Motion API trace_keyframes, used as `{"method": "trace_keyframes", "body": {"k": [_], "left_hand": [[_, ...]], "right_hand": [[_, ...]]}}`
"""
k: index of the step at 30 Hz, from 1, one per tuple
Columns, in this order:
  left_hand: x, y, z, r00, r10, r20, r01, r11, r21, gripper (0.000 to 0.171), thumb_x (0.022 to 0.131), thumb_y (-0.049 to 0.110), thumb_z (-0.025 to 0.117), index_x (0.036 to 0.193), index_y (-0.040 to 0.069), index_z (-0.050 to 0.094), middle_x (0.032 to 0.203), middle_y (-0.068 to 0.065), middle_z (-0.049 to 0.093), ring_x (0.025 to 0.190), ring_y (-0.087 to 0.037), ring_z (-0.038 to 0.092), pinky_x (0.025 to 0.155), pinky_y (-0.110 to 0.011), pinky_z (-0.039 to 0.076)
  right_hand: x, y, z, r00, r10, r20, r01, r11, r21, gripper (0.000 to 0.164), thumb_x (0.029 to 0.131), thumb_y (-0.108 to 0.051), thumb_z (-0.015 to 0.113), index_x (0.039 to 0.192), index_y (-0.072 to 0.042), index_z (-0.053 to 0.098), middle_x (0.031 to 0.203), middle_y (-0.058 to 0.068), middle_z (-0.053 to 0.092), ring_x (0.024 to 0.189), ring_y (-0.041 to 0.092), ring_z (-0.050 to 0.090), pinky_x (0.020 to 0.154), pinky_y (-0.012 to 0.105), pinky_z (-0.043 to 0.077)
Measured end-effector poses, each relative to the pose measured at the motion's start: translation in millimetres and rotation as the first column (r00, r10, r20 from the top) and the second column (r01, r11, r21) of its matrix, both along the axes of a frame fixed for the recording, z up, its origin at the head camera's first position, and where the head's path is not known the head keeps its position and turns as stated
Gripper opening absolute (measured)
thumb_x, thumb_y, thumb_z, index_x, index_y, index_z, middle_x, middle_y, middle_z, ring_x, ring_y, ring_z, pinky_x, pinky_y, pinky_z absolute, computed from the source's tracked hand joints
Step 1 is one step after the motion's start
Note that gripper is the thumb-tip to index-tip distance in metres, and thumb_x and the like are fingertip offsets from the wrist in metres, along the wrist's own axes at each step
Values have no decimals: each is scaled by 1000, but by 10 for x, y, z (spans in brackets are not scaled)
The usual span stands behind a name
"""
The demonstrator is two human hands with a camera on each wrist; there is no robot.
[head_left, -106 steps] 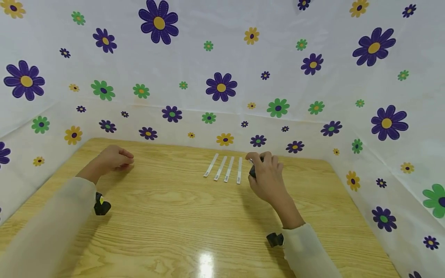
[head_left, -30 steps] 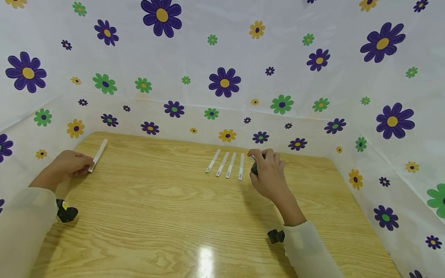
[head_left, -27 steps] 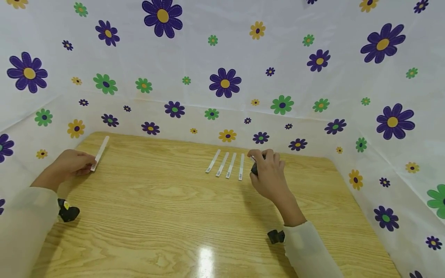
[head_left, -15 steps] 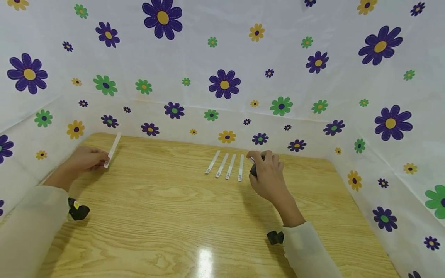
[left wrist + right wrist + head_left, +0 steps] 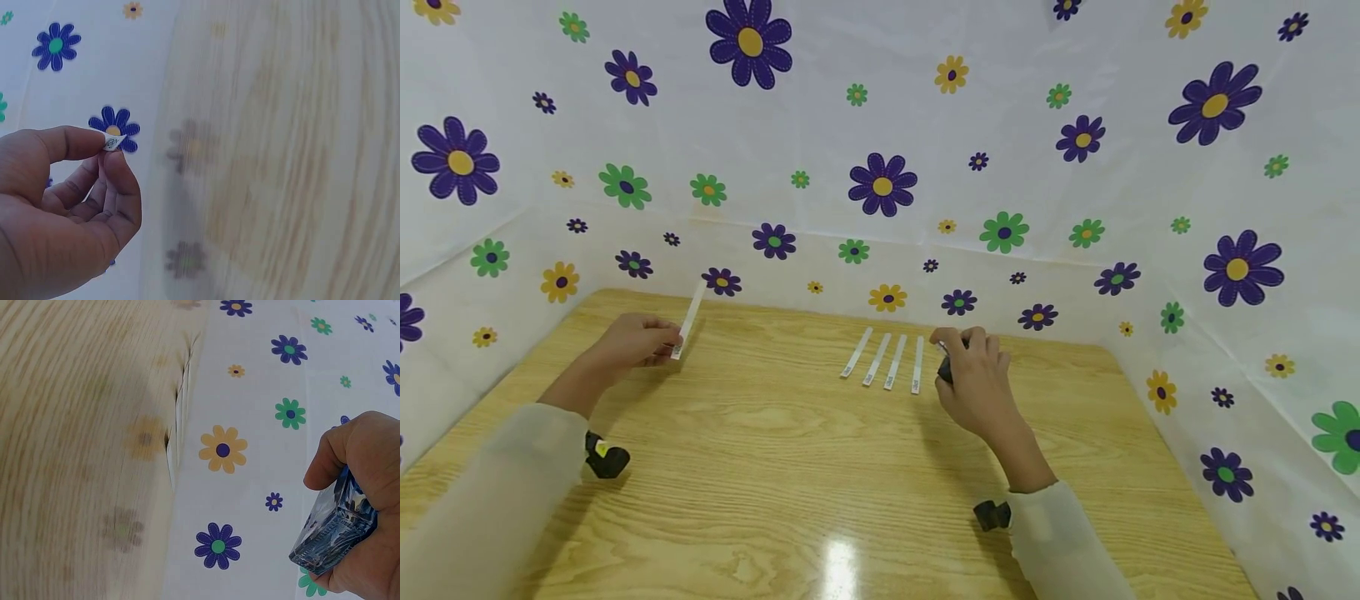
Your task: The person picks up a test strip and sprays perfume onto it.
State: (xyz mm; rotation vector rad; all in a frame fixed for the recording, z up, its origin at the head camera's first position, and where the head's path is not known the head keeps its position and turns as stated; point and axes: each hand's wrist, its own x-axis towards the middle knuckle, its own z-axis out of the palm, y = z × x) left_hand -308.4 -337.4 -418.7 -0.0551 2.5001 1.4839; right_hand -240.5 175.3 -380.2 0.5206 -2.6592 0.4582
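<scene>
My left hand (image 5: 634, 342) pinches the lower, printed end of a narrow white paper tester strip (image 5: 692, 312) between thumb and index finger. The strip slants up toward the back wall; in the left wrist view its printed tip (image 5: 112, 143) pokes out from the pinch. On the right, my right hand (image 5: 977, 379) grips a faceted, dark blue glass perfume bottle (image 5: 334, 528), the index finger bent over its top end. Most of the bottle is hidden by the palm and fingers. Just left of this hand several matching paper strips (image 5: 893, 363) lie side by side, printed ends toward me.
The wooden table (image 5: 790, 467) ends at a white flowered cloth (image 5: 820, 125) that stands along the back and both sides. A black wrist camera (image 5: 607, 458) hangs at the left sleeve, another black camera (image 5: 992, 515) at the right sleeve.
A paper strip is now in my left hand, which was bare 3.5 seconds ago. Over the last second that hand has carried the strip rightward. The right hand holds the bottle in place throughout.
</scene>
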Motion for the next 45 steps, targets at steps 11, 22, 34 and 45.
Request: {"method": "trace_keyframes", "body": {"k": [11, 22, 34, 45], "left_hand": [[-2, 601, -2, 1000, -11, 4, 11, 997, 83, 44, 105, 23, 59, 135, -8, 53, 112, -14, 57, 96, -23, 56, 81, -25, 57], [42, 1193, 44, 997, -75, -22, 78, 979, 186, 39, 104, 19, 60, 131, -8, 56, 110, -16, 59, 94, -23, 57, 84, -29, 58], [144, 1736, 85, 992, -124, -9, 122, 953, 278, 30, 102, 15, 62, 125, -4, 61, 108, -14, 60, 91, -23, 58, 90, -39, 58], [332, 2218, 186, 974, -225, -40, 225, 917, 329, 23, 102, 12, 63, 118, -4, 64, 102, -12, 63, 86, -21, 58, 82, -34, 58]], "right_hand": [[5, 3, -8, 1000, 6, -10, -6, 1000, -1, 55, 85, -3, 70, 131, -23, 48, 125, 26, 48, 103, 43, 44, 79, 55, 36], [-8, -7, -9, 1000, 15, -16, -15, 1000, -1, 55, 84, -1, 69, 131, -23, 49, 123, 26, 49, 101, 42, 43, 79, 55, 36], [-6, -8, -7, 1000, 7, -4, -7, 1000, 14, 55, 86, -3, 71, 132, -23, 49, 124, 26, 49, 103, 42, 43, 80, 55, 36], [5, -20, 0, 1000, 4, -7, -4, 1000, 15, 55, 85, -3, 72, 132, -23, 49, 124, 25, 49, 101, 41, 43, 79, 54, 36]]}}
